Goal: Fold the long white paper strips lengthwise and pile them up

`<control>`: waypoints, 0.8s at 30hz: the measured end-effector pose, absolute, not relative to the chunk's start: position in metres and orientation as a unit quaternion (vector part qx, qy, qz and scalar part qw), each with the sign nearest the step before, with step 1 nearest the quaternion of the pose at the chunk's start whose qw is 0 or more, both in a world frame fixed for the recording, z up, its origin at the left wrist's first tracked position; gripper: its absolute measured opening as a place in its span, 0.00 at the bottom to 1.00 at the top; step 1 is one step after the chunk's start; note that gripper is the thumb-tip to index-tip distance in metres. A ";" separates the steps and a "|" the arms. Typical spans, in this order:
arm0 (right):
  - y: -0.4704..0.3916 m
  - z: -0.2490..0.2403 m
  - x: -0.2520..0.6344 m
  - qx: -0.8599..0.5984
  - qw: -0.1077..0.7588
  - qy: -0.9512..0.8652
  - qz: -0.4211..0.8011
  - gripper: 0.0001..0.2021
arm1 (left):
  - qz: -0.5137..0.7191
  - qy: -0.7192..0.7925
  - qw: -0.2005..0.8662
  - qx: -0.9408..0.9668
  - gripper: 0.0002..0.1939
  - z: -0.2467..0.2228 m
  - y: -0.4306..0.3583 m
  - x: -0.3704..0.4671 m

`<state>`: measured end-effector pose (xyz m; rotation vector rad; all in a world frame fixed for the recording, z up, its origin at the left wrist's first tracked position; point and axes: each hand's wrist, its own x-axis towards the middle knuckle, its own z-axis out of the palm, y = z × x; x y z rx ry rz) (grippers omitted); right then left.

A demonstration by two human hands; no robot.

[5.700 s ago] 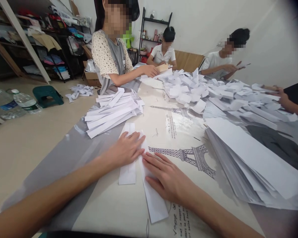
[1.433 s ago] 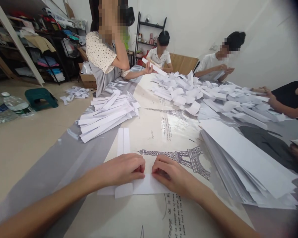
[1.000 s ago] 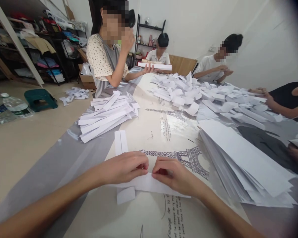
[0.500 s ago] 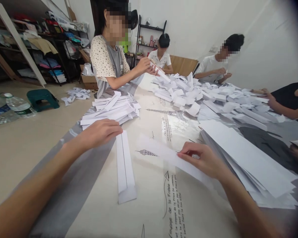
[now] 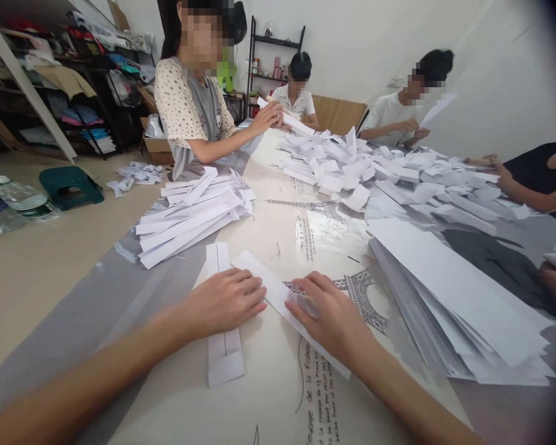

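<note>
A folded white paper strip [image 5: 225, 364] lies lengthwise on the printed table cover [image 5: 269, 395], partly under my left hand [image 5: 231, 300]. A second white strip [image 5: 271, 284] lies slantwise to its right, its far end close to the first strip. My left hand is over the gap between both strips, its fingers bent and close together at the slanted strip's edge. My right hand [image 5: 327, 306] rests on the slanted strip with thumb and fingers apart. Left of centre is a pile of folded strips [image 5: 194, 216]; at the right lies a stack of flat paper sheets [image 5: 458, 290].
A large heap of folded papers [image 5: 352, 164] covers the far right of the table. Several people sit or stand around it, one at the far left edge [image 5: 189, 117]. A green stool [image 5: 71, 187] and plastic bottles [image 5: 28, 198] are on the floor at left.
My left hand has moved right and nearer, from the folded strip's far end toward the second strip. The second strip, held up by my right hand before, now lies slantwise beside the first.
</note>
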<state>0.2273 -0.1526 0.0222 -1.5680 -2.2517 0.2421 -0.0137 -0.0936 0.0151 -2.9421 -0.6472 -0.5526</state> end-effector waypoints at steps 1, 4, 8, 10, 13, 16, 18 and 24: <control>-0.151 0.022 0.229 -0.570 0.202 -0.792 0.084 0.07 | -0.184 -0.214 0.039 -0.958 0.13 0.013 -0.094 -0.013; -0.149 0.021 0.229 -0.580 0.202 -0.780 0.117 0.10 | -0.181 -0.223 0.048 -0.957 0.13 0.011 -0.096 -0.010; -0.152 0.022 0.221 -0.598 0.206 -0.748 0.199 0.13 | -0.157 -0.228 0.049 -0.960 0.14 0.012 -0.099 -0.008; -0.152 0.022 0.221 -0.609 0.210 -0.736 0.208 0.14 | -0.154 -0.240 0.043 -0.958 0.15 0.013 -0.101 -0.008; -0.153 0.021 0.223 -0.621 0.200 -0.739 0.169 0.12 | -0.131 -0.257 0.063 -0.955 0.17 0.015 -0.107 -0.005; -0.155 0.019 0.226 -0.624 0.180 -0.754 0.097 0.10 | -0.098 -0.262 0.111 -0.954 0.19 0.015 -0.115 -0.001; -0.156 0.018 0.226 -0.624 0.164 -0.761 0.063 0.09 | -0.088 -0.265 0.139 -0.950 0.21 0.014 -0.119 0.002; -0.156 0.018 0.227 -0.605 0.164 -0.777 0.051 0.08 | -0.090 -0.282 0.196 -0.935 0.29 0.004 -0.129 0.006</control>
